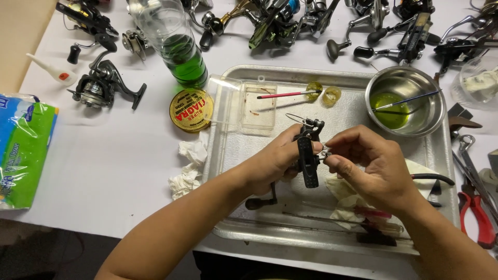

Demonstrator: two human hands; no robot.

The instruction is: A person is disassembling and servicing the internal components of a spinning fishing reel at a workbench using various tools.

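Left hand [275, 158] wraps around a black fishing reel [307, 153], fingers closed on its body and holding it just above the metal tray [228, 155], with the reel's foot pointing down toward the person and its thin wire bail arching at the top. Right hand [371, 163] meets it from the other side; thumb and forefinger are pinched shut on a small silvery part [323, 153] at the reel's flank, touching the reel itself. What exactly that part is cannot be told, since it is tiny and half hidden by the fingertips.

Under the right hand lies a crumpled white cloth [342, 194]. At the tray's far right corner stands a steel bowl [430, 98] holding green liquid, with a thin brush [410, 99] resting across it. A clear plastic box [258, 109] lies open at the tray's far left, a red-handled brush [282, 95] lying across its far edge.

Off the tray, on the white table [119, 155], a round yellow tin [191, 110] sits just beside a clear bottle of green liquid [179, 52], crumpled tissue [189, 166] lies near the tray's left rim, and another reel [101, 85] rests further left. Red-handled pliers [477, 212] lie to the right of the tray. More reels [290, 21] line the table's far edge.
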